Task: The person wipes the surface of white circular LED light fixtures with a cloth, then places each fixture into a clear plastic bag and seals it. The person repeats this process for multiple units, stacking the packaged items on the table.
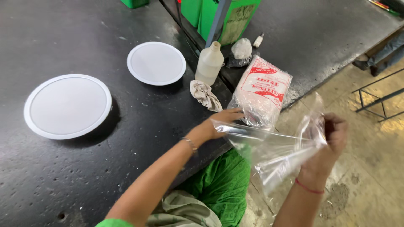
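A clear plastic bag (277,153) is stretched between both hands, off the table's edge above the floor. My left hand (216,124) pinches its left end near the table's edge. My right hand (334,134) is closed on its other end, at the right. Just beyond my left hand lies a white packet with red print (263,88), which looks like a stack of bags. Two round white panel lights lie face up on the dark table (139,134): a large one (67,105) at the left and a smaller one (156,63) further back.
A white plastic bottle (209,63) stands next to a crumpled cloth (205,95). A knotted plastic bundle (241,51) and green containers (219,14) sit at the back. A metal frame (378,98) stands on the floor at the right, with someone's foot (364,64) beyond.
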Available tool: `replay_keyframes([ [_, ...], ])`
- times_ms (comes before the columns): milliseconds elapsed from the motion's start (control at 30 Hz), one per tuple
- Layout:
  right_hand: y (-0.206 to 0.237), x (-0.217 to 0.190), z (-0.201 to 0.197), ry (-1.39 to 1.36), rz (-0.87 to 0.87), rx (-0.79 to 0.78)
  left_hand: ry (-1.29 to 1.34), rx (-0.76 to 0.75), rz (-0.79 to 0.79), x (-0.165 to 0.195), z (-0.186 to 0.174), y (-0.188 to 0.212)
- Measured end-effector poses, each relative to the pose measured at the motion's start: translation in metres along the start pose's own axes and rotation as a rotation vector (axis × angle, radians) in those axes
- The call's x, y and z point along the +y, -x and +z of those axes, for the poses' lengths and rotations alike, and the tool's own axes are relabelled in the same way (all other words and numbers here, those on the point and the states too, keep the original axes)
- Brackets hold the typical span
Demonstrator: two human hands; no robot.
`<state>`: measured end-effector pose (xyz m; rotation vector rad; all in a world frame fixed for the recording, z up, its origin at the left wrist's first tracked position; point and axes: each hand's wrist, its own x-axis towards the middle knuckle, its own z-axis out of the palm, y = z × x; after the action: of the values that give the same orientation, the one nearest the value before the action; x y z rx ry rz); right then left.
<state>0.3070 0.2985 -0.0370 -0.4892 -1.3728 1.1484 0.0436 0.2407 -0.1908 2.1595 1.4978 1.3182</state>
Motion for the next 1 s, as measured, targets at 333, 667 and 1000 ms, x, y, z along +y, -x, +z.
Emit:
replay_keyframes([
  [333,0.008,-0.002,0.132,0.592,-0.061,-0.580,0.732,0.377,-0.573,0.116,-0.171,0.053],
  [667,0.063,0.010,0.221,0.692,-0.405,-1.213,0.053,0.457,-0.964,0.179,-0.241,0.163],
  [1000,0.091,0.046,0.266,0.165,0.308,-1.065,-0.397,0.387,-1.082,0.223,-0.231,0.253],
])
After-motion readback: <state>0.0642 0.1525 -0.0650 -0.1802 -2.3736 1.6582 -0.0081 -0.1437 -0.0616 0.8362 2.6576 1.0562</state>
